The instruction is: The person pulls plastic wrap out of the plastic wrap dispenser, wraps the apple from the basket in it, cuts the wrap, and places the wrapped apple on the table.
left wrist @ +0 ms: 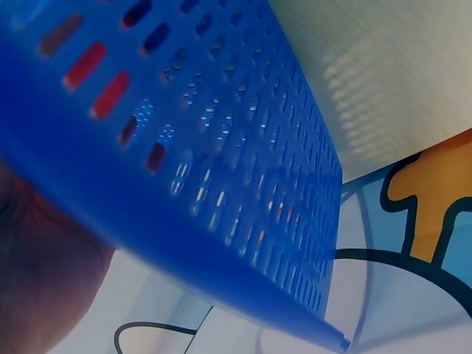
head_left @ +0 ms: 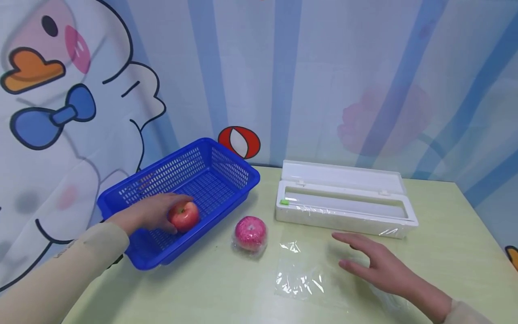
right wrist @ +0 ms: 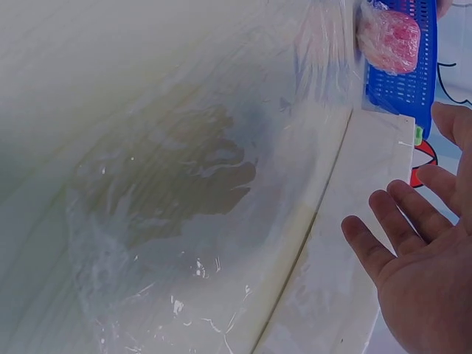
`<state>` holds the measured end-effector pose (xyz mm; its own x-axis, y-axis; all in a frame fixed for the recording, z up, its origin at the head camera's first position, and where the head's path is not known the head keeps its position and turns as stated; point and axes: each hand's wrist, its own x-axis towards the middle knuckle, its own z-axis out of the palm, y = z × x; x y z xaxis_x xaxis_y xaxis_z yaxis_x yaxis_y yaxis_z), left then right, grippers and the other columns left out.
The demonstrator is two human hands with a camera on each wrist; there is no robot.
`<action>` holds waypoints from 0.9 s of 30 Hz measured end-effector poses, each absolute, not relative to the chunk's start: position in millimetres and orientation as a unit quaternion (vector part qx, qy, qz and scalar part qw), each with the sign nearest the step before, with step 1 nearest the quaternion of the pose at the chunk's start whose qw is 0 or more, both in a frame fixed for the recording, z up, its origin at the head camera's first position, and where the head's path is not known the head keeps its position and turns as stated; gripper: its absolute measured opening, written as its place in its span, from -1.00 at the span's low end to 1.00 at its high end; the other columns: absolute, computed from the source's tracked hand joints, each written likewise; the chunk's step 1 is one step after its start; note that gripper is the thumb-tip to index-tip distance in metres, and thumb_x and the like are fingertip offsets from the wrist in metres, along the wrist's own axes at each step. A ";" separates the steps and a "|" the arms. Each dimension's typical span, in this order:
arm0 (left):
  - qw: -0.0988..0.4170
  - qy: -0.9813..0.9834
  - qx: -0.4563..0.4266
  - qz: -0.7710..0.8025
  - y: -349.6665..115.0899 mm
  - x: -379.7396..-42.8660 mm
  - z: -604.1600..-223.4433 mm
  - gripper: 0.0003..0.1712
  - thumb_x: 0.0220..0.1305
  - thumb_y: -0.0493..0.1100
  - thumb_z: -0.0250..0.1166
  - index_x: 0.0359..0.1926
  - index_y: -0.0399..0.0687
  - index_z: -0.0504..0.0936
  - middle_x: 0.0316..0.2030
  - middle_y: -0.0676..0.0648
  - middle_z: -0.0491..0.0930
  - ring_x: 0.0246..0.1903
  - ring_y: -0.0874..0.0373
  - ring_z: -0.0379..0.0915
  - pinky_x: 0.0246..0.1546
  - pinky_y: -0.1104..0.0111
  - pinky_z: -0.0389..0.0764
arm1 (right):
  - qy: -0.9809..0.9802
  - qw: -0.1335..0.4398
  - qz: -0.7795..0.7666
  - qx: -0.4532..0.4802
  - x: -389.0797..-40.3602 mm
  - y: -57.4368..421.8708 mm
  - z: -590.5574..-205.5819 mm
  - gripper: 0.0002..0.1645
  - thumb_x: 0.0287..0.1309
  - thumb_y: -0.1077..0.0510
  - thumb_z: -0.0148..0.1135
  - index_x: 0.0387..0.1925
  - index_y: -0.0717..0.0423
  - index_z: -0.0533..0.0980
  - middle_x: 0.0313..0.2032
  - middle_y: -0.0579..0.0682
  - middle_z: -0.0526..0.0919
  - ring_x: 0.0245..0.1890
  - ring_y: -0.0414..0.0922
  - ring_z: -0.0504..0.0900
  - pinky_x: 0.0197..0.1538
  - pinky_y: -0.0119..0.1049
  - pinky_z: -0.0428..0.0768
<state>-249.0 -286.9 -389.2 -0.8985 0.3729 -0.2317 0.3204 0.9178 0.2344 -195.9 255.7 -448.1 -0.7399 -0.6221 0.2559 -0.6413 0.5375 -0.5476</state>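
In the head view my left hand (head_left: 151,212) reaches over the near-left rim of a blue plastic basket (head_left: 212,193) and holds a red apple (head_left: 185,218) between thumb and fingers. The left wrist view is mostly filled by the basket's slotted wall (left wrist: 243,169), with part of the palm (left wrist: 51,273) beside it. My right hand (head_left: 382,266) hovers palm inward, fingers extended and spread, above a sheet of clear cling film (head_left: 299,270) on the table. Its fingers hold nothing in the right wrist view, where the film (right wrist: 199,192) spreads out from a white dispenser.
The white cling film dispenser (head_left: 344,219) stands at the back with its lid raised and a green slider (head_left: 285,202) at its left end. Between basket and film sits a pink, round, film-wrapped fruit (head_left: 251,233). A printed curtain (head_left: 251,81) hangs behind the table.
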 end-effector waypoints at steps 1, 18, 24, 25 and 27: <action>0.134 0.969 0.182 0.097 -287.3 -249.5 -389.7 -0.10 -0.10 -0.07 0.53 0.28 0.19 0.27 0.12 -0.10 0.35 0.08 -0.12 0.27 -0.04 -0.05 0.40 | -0.876 0.014 0.320 0.359 -196.3 255.9 -448.2 -0.33 0.20 -0.01 0.26 0.30 -0.19 0.22 0.21 -0.20 0.31 0.20 -0.21 0.28 0.12 -0.36 0.32; 0.103 0.973 0.188 0.087 -290.4 -251.0 -388.5 -0.11 -0.16 0.01 0.53 0.24 0.14 0.32 0.03 -0.02 0.41 0.00 -0.02 0.33 -0.10 0.06 0.46 | -0.872 0.008 0.335 0.356 -196.4 257.6 -448.2 -0.35 0.19 0.01 0.26 0.28 -0.16 0.25 0.19 -0.20 0.33 0.19 -0.21 0.30 0.11 -0.36 0.34; 0.080 0.974 0.191 0.092 -289.7 -257.1 -373.3 -0.13 -0.16 0.04 0.53 0.22 0.16 0.33 0.00 0.03 0.42 -0.01 0.03 0.32 -0.11 0.08 0.47 | -0.872 0.010 0.336 0.356 -199.1 257.0 -447.6 -0.35 0.19 0.01 0.27 0.28 -0.12 0.25 0.20 -0.19 0.33 0.19 -0.20 0.30 0.10 -0.35 0.35; 0.076 0.974 0.191 0.094 -289.0 -257.7 -370.5 -0.13 -0.16 0.04 0.53 0.22 0.16 0.33 0.01 0.01 0.41 -0.01 0.01 0.32 -0.12 0.08 0.48 | -0.871 0.010 0.338 0.356 -199.7 256.9 -447.2 -0.35 0.19 0.02 0.27 0.28 -0.12 0.25 0.20 -0.19 0.33 0.19 -0.20 0.30 0.11 -0.35 0.34; 0.070 0.975 0.187 0.096 -286.7 -258.8 -365.8 -0.13 -0.17 0.04 0.54 0.21 0.18 0.33 0.01 0.02 0.41 -0.01 0.01 0.31 -0.16 0.10 0.50 | -0.868 0.007 0.345 0.357 -201.0 256.4 -446.7 -0.35 0.19 0.02 0.26 0.28 -0.14 0.25 0.20 -0.19 0.33 0.19 -0.19 0.31 0.11 -0.34 0.34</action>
<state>-258.8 -286.7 -365.8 -0.9199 0.3789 -0.1007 0.3521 0.9114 0.2132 -201.0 256.4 -446.7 -0.7451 -0.6147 0.2586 -0.6245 0.5069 -0.5942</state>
